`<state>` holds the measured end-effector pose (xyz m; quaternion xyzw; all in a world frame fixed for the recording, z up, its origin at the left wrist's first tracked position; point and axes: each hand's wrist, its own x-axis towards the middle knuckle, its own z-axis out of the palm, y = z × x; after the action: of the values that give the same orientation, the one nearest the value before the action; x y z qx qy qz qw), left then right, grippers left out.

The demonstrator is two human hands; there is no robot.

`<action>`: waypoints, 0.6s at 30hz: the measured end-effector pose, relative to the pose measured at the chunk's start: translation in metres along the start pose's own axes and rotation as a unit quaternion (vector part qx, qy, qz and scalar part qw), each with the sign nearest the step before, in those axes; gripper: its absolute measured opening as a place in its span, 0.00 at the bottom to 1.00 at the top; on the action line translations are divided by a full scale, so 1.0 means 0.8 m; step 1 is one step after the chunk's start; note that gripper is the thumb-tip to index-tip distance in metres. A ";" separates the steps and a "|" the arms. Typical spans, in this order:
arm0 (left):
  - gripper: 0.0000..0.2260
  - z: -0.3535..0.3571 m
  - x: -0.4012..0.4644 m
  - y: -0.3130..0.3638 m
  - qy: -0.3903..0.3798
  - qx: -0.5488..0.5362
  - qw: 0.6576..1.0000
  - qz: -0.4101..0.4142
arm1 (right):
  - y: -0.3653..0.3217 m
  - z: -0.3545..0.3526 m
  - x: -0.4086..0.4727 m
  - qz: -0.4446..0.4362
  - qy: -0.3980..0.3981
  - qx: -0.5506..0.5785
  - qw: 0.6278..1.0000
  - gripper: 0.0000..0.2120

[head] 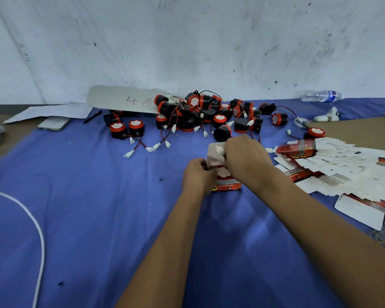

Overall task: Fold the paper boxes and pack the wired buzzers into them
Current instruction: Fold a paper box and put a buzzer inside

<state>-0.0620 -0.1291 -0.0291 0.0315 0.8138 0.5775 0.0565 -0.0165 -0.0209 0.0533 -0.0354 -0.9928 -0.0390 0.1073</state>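
- Blue cloth [98,207] covers the work surface; a white cord [39,232] curves across its left part.
- Paper box [226,184], red and white, stands at the centre of the cloth, its top flap [215,150] raised and open.
- Left hand [198,174] grips the box's left side, fingers curled round the edge.
- Right hand [246,158] lies over the box opening, fingers bent down onto a buzzer [222,172] sitting inside; whether it pinches the buzzer or its wire cannot be told.
- Heap of wired buzzers [200,114], black with red caps and white connectors, lies behind the box, near the wall.
- Stack of flat box blanks [333,167] is fanned out to the right of the hands.
- Far edge: a white board [120,98] marked in red, a pen [92,116], a phone [53,123] and a plastic bottle [320,96] lying on its side.
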 end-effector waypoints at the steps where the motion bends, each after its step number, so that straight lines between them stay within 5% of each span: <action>1: 0.02 -0.001 -0.001 0.001 -0.001 0.002 1.000 0.002 | -0.002 0.000 -0.005 0.004 0.018 0.000 1.000 0.14; 4: 0.05 -0.001 -0.001 0.003 -0.012 0.003 1.000 0.007 | -0.013 0.000 -0.010 0.008 0.006 0.011 1.000 0.02; 10: 0.15 0.001 -0.007 0.005 -0.003 0.006 1.000 0.001 | -0.028 0.007 -0.012 0.012 0.026 0.040 0.999 0.17; 18: 0.11 0.002 0.003 -0.004 -0.005 0.009 1.000 0.006 | -0.023 0.015 -0.006 0.075 0.101 0.035 0.991 0.11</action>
<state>-0.0639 -0.1283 -0.0328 0.0402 0.8187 0.5699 0.0571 -0.0161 -0.0385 0.0393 -0.1017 -0.9723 0.0005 0.2104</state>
